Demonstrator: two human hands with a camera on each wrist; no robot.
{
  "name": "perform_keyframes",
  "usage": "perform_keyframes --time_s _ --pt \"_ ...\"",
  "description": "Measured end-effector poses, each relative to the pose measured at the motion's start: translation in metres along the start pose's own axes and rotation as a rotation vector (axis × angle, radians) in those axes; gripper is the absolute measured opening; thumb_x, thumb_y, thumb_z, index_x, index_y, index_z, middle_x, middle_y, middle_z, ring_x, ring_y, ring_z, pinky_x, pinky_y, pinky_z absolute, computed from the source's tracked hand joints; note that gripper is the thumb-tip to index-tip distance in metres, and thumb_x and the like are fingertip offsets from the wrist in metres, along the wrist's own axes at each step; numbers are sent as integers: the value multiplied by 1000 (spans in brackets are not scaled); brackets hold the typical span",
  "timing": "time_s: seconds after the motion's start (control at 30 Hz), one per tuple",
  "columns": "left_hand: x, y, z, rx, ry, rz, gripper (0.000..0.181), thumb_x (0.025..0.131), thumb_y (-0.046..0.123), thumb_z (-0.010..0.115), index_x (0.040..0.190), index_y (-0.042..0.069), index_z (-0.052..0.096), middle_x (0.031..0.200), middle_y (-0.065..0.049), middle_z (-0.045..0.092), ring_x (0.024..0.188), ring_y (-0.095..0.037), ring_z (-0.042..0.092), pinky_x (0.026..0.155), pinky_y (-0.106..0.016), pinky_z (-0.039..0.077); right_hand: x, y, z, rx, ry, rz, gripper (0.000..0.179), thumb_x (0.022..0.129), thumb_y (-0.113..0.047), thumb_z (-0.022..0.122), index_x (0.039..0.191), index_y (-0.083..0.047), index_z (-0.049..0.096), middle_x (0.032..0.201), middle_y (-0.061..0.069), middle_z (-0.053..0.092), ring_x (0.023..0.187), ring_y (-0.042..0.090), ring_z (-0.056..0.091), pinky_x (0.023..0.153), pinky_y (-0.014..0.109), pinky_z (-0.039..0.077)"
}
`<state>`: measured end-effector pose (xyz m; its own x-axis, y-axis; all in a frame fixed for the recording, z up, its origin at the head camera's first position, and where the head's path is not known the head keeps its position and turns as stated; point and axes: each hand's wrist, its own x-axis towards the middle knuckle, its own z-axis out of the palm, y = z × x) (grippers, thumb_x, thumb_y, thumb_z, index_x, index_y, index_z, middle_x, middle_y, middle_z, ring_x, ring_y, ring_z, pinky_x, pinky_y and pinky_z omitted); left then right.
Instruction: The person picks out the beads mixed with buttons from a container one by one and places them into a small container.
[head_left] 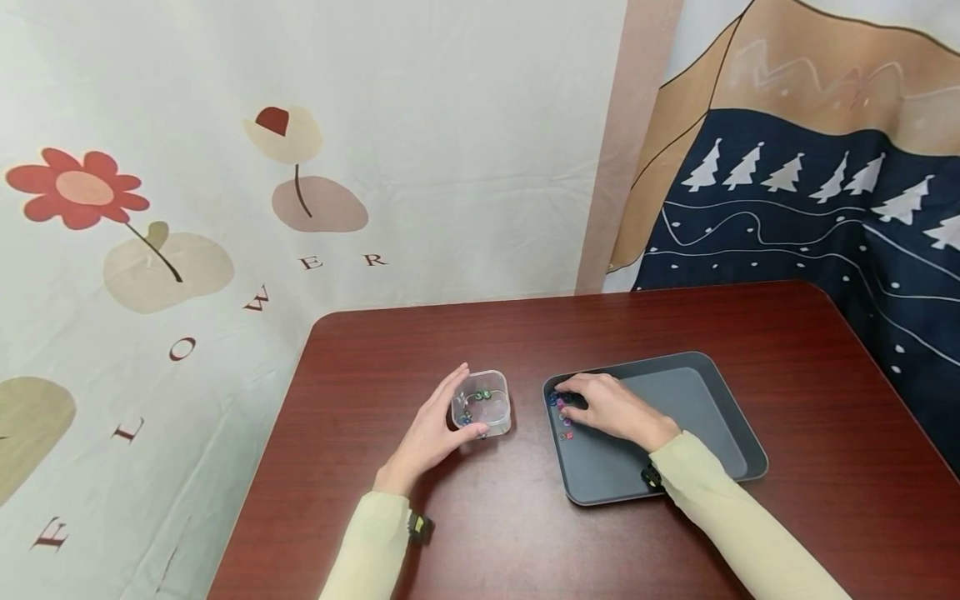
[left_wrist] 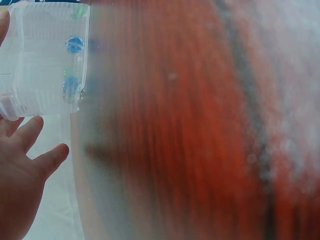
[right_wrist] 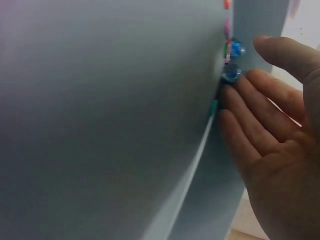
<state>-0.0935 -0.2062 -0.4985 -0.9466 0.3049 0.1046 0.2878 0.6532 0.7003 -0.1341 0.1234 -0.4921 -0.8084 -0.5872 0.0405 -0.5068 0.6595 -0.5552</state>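
My left hand holds a small clear plastic box on the table, thumb at the near side and fingers at the far left. Inside the box lie green beads and blue ones, with a thin pale cord curving among them. Blue beads show through its wall in the left wrist view. My right hand reaches to the left end of a grey tray, thumb apart from the fingers. Blue, purple and pink beads lie beside its fingertips, which touch a blue bead in the right wrist view.
The tray's raised rim runs round it, a short gap to the right of the box. Both stand on a dark red wooden table. Behind the table hang a pale flower-printed cloth and a navy cloth with white trees.
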Motion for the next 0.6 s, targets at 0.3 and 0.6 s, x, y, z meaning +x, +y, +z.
perform_keyframes --time_s 0.3,0.6 --pt "-1 1 -1 -1 -2 -7 97 84 38 88 162 14 36 167 1 34 150 -22 36 120 -48 32 0 4 2 -9 -4 -21 33 95 -16 76 127 -6 73 123 8 70 114 25 67 99 45 54" --pt "0 1 0 -1 4 3 97 83 36 88 160 8 37 166 0 35 150 -22 37 121 -48 32 -1 5 4 -36 -3 -37 28 94 -14 77 122 -7 75 117 6 71 111 24 66 97 44 55"
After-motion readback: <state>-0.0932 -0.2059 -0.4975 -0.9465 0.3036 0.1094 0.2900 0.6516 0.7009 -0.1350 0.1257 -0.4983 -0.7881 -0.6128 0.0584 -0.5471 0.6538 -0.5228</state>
